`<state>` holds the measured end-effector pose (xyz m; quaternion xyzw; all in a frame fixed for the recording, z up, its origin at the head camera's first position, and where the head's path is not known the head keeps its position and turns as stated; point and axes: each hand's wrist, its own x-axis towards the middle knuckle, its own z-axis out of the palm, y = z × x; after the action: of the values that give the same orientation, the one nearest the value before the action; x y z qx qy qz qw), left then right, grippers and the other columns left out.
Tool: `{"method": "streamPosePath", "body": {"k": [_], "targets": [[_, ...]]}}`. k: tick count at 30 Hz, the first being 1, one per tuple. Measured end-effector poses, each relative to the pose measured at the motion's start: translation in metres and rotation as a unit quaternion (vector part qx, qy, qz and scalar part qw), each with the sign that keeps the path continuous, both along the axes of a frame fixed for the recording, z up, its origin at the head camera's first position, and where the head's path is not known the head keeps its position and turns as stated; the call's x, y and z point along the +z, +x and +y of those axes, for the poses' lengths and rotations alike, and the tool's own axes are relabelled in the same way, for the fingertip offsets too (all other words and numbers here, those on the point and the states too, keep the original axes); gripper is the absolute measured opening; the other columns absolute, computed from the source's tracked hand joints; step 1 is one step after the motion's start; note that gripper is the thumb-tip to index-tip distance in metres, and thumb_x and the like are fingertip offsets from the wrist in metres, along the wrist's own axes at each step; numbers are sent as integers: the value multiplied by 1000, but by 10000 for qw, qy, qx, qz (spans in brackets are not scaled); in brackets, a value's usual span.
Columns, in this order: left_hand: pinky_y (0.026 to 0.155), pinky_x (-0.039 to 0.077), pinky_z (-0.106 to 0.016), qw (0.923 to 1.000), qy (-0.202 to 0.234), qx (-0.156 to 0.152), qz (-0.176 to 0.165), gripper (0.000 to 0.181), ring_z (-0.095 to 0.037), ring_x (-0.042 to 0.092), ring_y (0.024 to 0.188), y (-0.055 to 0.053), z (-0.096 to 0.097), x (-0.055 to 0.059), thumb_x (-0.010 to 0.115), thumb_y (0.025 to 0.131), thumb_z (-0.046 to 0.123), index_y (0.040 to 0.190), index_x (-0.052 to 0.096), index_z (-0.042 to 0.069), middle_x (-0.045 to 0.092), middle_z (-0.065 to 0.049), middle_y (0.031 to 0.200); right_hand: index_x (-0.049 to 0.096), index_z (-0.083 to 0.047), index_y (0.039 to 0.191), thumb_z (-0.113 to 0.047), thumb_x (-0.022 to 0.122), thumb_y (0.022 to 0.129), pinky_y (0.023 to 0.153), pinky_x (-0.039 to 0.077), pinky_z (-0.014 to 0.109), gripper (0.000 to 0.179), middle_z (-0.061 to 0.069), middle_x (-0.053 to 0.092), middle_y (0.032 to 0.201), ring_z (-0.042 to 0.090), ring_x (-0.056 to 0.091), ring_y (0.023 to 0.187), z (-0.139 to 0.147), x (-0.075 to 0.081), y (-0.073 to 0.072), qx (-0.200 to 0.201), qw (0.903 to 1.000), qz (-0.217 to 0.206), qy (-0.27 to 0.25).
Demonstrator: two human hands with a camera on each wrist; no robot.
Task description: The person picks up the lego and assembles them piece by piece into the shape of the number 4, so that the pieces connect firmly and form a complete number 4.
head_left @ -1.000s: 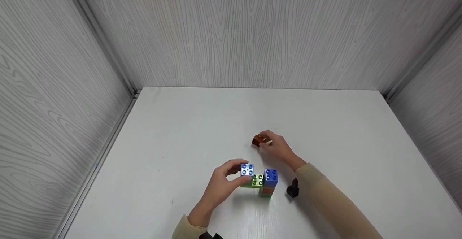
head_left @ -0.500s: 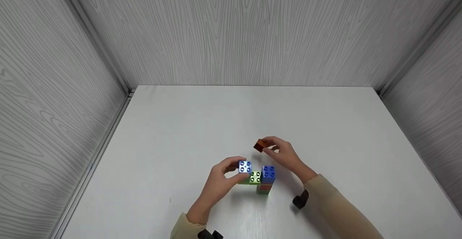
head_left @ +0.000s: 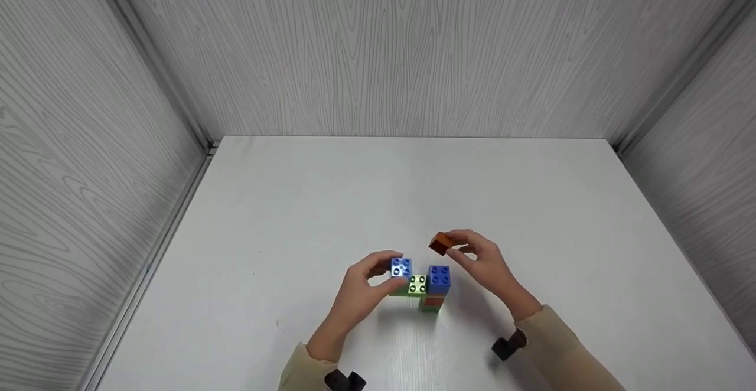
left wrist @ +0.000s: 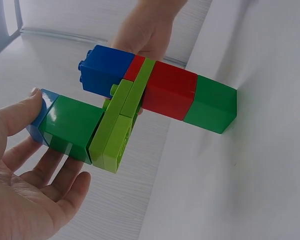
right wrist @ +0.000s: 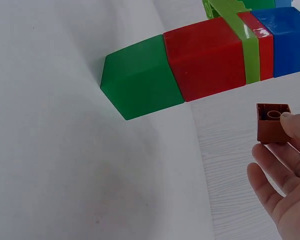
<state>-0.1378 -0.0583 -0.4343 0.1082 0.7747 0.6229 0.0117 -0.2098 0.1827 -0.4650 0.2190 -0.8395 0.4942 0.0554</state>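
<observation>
A tower of toy building bricks stands on the white table: a dark green brick (left wrist: 212, 105) at the bottom, then a red brick (left wrist: 170, 90), a lime-green plate (left wrist: 140, 92), a thin red layer and a dark blue brick (head_left: 439, 279) on top. The lime pieces jut left and carry another green brick (left wrist: 75, 122) capped by a lighter blue brick (head_left: 401, 266). My left hand (head_left: 361, 293) pinches that lighter blue brick between thumb and fingers. Behind and right of the tower, my right hand (head_left: 483, 266) holds a small brown brick (right wrist: 272, 130), its hollow underside showing in the right wrist view.
The white tabletop (head_left: 283, 202) spreads around the bricks. Grey wood-grain panels (head_left: 378, 54) rise at the back and both sides. A black wrist device (head_left: 509, 345) sits at the right cuff, and a similar one (head_left: 344, 380) at the left.
My right hand has lifted the brown brick off the table and drawn it right and nearer, tilting it. The left hand keeps its grip on the lighter blue brick.
</observation>
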Motion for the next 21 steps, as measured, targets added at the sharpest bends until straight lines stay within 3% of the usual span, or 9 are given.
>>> {"method": "streamPosePath", "body": {"k": [5, 10, 17, 21], "targets": [[93, 42, -35, 10000, -40, -5, 35, 39, -17, 55, 102, -1, 0, -2, 70, 83, 15, 120, 59, 7, 60, -2, 113, 61, 2, 113, 3, 64, 84, 81, 51, 39, 29, 10, 64, 104, 20, 59, 94, 2, 10, 14, 22, 9992, 340, -222], [93, 42, -37, 10000, 2, 7, 98, 38, -18, 55, 102, -1, 1, -2, 70, 84, 15, 120, 59, 6, 61, -3, 113, 60, 5, 113, 8, 64, 82, 79, 51, 39, 31, 14, 64, 104, 23, 60, 93, 4, 12, 22, 313, 9943, 900, -477], [94, 41, -36, 9999, 15, 38, 166, 37, -16, 55, 102, 1, 2, -1, 69, 85, 17, 119, 59, 8, 60, -2, 112, 59, 7, 111, 19, 67, 72, 76, 51, 30, 41, 17, 63, 102, 24, 60, 90, 3, 16, 34, 626, 9760, 2023, -506], [93, 42, -36, 9998, 14, 31, 175, 37, -16, 55, 101, -1, 2, -3, 69, 84, 16, 119, 60, 8, 61, -2, 110, 60, 10, 109, 24, 69, 65, 81, 49, 22, 46, 20, 62, 102, 27, 60, 90, 0, 16, 39, 655, 9625, 2609, -347]]}}
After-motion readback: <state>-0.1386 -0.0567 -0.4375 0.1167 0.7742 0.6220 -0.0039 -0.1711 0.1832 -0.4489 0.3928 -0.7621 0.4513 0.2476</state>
